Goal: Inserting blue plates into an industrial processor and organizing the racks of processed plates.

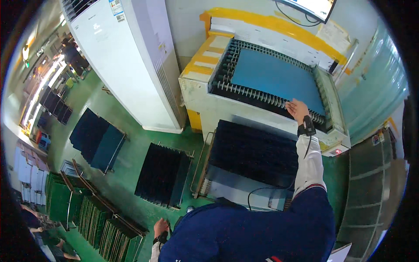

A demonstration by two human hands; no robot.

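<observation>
A flat blue panel lies on the dark rollers of a conveyor machine. My right hand reaches over the machine's near side, at the panel's near edge. Its fingers are slightly bent and apart, and I see no grip on the panel. A dark band with a small device sits on that wrist. Low beside my body hangs my left hand, away from the machine; its fingers are too small and turned to read. Below the machine stands a rack of dark panels, closely packed on edge.
More dark panels stand in racks on the green floor, with green-edged panels at lower left. A tall white cabinet unit adjoins the machine. A screen hangs above, and a metal rack stands right. Other people are at far left.
</observation>
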